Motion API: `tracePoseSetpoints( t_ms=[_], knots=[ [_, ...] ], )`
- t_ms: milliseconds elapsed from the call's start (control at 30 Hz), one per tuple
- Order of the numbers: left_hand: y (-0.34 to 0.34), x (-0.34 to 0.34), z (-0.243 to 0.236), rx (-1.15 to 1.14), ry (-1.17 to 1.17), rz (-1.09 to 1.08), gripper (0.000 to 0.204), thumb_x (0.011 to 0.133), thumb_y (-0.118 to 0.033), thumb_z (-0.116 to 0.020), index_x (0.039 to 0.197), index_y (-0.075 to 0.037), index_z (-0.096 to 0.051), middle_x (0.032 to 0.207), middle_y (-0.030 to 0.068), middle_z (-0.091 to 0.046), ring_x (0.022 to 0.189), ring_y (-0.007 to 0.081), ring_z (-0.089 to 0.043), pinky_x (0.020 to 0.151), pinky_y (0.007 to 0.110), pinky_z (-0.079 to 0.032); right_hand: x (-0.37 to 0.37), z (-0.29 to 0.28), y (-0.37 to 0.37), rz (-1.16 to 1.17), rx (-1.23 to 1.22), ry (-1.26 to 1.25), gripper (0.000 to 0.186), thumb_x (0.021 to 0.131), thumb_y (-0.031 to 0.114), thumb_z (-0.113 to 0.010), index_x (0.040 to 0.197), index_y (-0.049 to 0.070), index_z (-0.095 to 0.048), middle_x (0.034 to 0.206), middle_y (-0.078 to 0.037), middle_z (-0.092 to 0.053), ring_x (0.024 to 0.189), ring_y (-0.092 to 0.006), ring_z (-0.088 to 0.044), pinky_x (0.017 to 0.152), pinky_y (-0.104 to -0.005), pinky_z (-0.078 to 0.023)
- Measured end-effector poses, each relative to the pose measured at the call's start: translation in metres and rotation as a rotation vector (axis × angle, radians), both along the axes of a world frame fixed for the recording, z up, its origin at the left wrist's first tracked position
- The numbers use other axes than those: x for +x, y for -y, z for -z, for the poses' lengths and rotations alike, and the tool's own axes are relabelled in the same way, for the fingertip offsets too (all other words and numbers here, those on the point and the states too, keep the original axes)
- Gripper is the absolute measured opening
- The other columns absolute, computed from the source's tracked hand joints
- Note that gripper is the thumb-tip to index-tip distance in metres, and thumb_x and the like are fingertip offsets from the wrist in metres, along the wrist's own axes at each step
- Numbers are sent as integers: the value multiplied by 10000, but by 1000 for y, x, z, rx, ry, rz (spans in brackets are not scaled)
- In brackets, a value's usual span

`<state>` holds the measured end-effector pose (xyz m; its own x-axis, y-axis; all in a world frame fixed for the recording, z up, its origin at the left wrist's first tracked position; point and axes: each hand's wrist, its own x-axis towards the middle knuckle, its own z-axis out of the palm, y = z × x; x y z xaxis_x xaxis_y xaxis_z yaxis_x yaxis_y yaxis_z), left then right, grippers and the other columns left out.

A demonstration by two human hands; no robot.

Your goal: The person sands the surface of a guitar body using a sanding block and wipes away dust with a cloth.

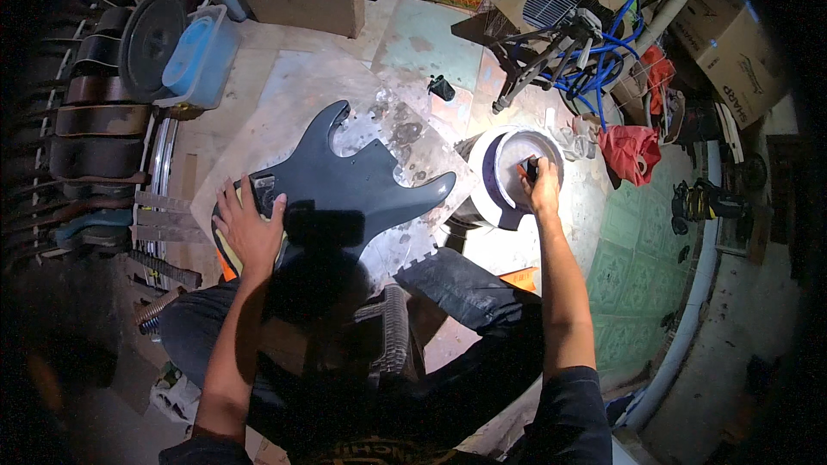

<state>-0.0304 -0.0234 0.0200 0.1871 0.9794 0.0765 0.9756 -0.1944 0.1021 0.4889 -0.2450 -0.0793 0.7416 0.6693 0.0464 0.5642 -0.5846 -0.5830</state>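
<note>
A dark grey electric guitar body (362,176) with two pointed horns lies flat in front of me. My left hand (250,228) rests on its left end with fingers spread, beside a recessed rectangular pocket (264,184). A pale, cream-coloured edge of the body shows beside that hand. To the right, my right hand (543,189) reaches over a round, light-coloured basin (560,148). Its fingers are closed on a small black piece (531,169), whose exact kind I cannot make out. My head's shadow covers the lower part of the body.
A stained sheet (258,133) lies under the guitar body. Beyond it stands a small black container (441,88). Several guitars (99,120) are racked at left, near a clear plastic tub (207,60). Blue hose (594,77) and a red bag (631,153) lie at far right.
</note>
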Motion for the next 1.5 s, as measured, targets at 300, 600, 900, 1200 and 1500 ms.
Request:
tracePoseSetpoints(
  t_ms=[300,600,900,1200,1500],
  knots=[
    [-4,-10,5,25,7,0,783,905,-580,-609,1501,-102,-438,1562,207,-372,1469,420,-289,1130,658,-264,-16,-40,-21,-44,95,339,342,766,80,-822,1020,5,-605,947,-178,-639,862,-309,-618,802,-409,-506],
    [41,-17,-13,-4,-63,35,804,892,-617,-580,1520,-137,-435,1601,209,-324,1489,403,-283,1143,653,-262,-270,-114,-26,-228,377,-257,366,812,67,-788,1117,-17,-605,1154,-238,-610,1052,-363,-600,942,-439,-471],
    [45,-18,-6,-47,165,34,775,880,-564,-622,1476,-89,-481,1581,200,-343,1489,409,-254,1160,628,-239,-376,-98,-35,-565,204,-70,300,811,27,-744,1080,8,-615,1181,-255,-597,1052,-396,-568,925,-425,-447],
    [44,-17,-11,-87,204,-1,788,819,-525,-712,1452,-99,-513,1583,168,-358,1487,402,-267,1115,539,-373,-399,-98,-28,-627,218,20,167,930,108,-612,1049,-5,-582,1046,-164,-597,1039,-274,-570,851,-380,-475],
    [43,-21,-5,-47,175,-9,793,851,-619,-619,1446,-103,-516,1564,160,-384,1486,370,-275,1108,595,-336,-403,-103,-21,-758,165,68,160,846,69,-634,968,-35,-625,1138,-257,-615,1005,-360,-564,856,-474,-445]
  ],
)
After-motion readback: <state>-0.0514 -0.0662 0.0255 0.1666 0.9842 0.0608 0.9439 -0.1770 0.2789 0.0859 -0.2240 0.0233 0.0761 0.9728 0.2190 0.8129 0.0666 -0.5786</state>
